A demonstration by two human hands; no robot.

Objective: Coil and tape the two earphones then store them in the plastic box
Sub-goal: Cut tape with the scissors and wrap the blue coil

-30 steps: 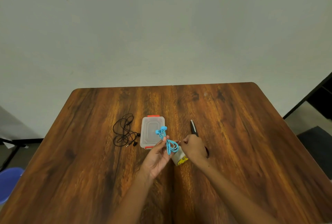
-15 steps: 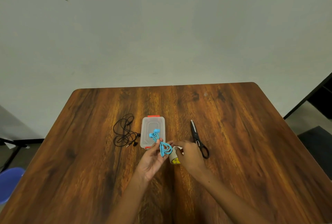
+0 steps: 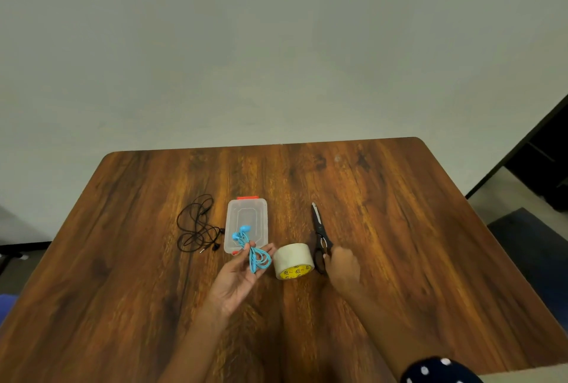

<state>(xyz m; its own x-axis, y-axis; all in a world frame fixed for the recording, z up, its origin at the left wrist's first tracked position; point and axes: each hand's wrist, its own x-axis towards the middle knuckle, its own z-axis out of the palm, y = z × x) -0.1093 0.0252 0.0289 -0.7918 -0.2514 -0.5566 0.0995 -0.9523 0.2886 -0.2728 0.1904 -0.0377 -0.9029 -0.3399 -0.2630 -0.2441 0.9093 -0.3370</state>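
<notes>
From the head camera, a dark wooden worktop (image 3: pixel 399 244) with rounded far corners stands against a plain pale wall.

The left hand (image 3: pixel 238 278) is raised palm-up near the middle of the worktop. Its thumb and fingers are loosely curled around a coiled blue earphone (image 3: pixel 253 252). The coil's loops hang over the fingers on the right, and the two earbuds stick up past the fingertips, overlapping the near end of the plastic box as seen from here.

The clear plastic box (image 3: pixel 246 223) lies flat on the worktop just beyond the left hand, its lid on, with red clips at its far and near ends.

To the left of the box, close beside it but not touching, the black earphone (image 3: pixel 196 226) lies uncoiled in loose loops, its earbuds and plug at the near right of the tangle.

A roll of pale packing tape (image 3: pixel 293 259) with a yellow printed core stands on its side just right of the left hand, between the two hands.

The right hand (image 3: pixel 342 266) rests knuckles-up on the worktop, fingers bent, with the fingertips at the black handles of a pair of scissors (image 3: pixel 320 236). Whether it has gripped them cannot be told. The scissors lie flat, blades closed and pointing away.

A dark sleeve with white dots (image 3: pixel 436 370) shows at the bottom edge.
</notes>
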